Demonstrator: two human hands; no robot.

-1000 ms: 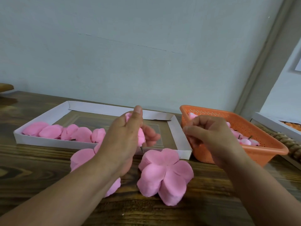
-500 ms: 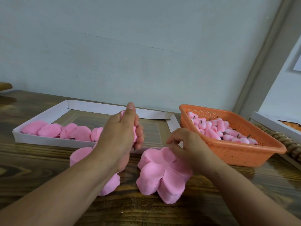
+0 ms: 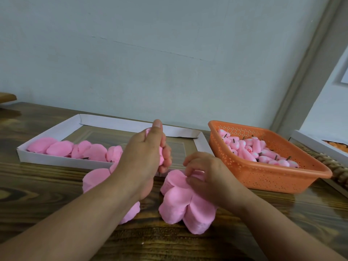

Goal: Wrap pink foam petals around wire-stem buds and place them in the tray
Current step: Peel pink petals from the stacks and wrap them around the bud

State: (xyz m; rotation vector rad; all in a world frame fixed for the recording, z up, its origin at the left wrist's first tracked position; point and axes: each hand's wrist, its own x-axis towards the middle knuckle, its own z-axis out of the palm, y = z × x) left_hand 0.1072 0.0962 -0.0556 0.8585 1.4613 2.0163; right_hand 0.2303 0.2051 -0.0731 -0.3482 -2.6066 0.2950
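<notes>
Several wrapped flowers [image 3: 84,152] are lying in the tray [image 3: 49,159], left hand [image 3: 145,157] is clutching a half-wrapped bud [image 3: 160,147], right hand [image 3: 205,174] is pinching the petal stack [image 3: 180,202], basket [image 3: 263,178] looking full.

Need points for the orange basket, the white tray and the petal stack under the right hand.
orange basket [image 3: 267,178]: head view, front wall.
white tray [image 3: 56,160]: head view, front wall.
petal stack [image 3: 180,202]: head view, top of a front lobe.
right hand [image 3: 209,174]: head view, back of hand.
</notes>
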